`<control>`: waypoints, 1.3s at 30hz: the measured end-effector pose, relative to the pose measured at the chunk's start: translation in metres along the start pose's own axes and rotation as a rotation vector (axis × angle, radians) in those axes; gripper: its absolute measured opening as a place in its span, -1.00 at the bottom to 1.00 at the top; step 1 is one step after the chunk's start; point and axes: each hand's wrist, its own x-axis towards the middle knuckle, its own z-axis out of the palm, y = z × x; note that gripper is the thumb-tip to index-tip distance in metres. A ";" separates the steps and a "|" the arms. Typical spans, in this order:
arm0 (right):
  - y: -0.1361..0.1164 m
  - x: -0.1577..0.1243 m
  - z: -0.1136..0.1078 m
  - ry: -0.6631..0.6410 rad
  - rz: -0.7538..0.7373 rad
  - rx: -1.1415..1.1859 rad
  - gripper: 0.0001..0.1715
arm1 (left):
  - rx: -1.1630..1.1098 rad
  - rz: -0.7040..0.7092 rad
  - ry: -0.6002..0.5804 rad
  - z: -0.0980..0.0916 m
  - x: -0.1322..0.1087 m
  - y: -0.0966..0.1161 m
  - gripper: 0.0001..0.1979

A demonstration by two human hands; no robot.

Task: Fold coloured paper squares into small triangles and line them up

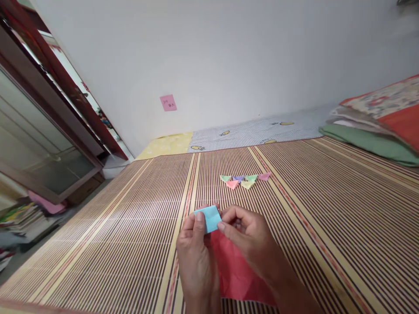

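Between my two hands is a small folded piece of light-blue paper, held above the mat. My left hand grips its left side, the thumb lying on top. At the paper's right edge, my right hand pinches the lower right corner between thumb and fingers. Beneath the hands a red sheet lies on the mat, partly hidden by my wrists. Farther off, several small folded paper pieces in green, purple, pink, coral and yellow sit close together in two rows.
A striped woven mat covers the surface. Folded bedding is piled at the right. Patterned cloth runs along the wall, where a pink note is stuck. At left stand a glass-paned door and stacked books.
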 end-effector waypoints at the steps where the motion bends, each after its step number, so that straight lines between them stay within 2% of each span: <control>1: 0.001 0.000 0.000 0.005 0.023 0.024 -0.83 | -0.014 0.003 0.003 0.000 0.000 0.000 -0.71; 4: 0.003 0.001 0.002 0.042 0.050 0.043 -0.82 | -0.020 0.015 0.009 0.001 0.000 0.000 -0.66; 10: -0.008 -0.004 0.001 0.152 -0.065 -0.070 -0.82 | 0.074 0.011 -0.020 0.000 0.001 0.000 -0.75; 13: -0.014 -0.006 0.001 0.192 -0.123 -0.104 -0.93 | -0.035 -0.054 0.000 0.003 0.000 0.002 -0.74; 15: -0.016 -0.006 0.001 0.168 -0.130 -0.079 -0.91 | -0.153 -0.117 0.056 0.004 0.000 0.003 -0.74; 18: -0.020 -0.006 0.000 0.062 -0.074 -0.121 -0.88 | -0.244 -0.162 0.137 0.005 0.000 0.004 -0.78; 22: -0.021 -0.006 0.000 -0.007 -0.024 -0.196 -0.97 | -0.249 -0.174 0.122 0.003 0.000 0.002 -0.83; 30: -0.009 -0.007 0.001 0.079 -0.055 -0.237 -0.79 | -0.139 -0.026 0.078 0.005 -0.003 -0.005 -0.76; 39: -0.016 -0.006 0.001 0.101 -0.005 -0.115 -0.73 | 0.042 0.107 0.080 0.002 -0.003 -0.010 -0.77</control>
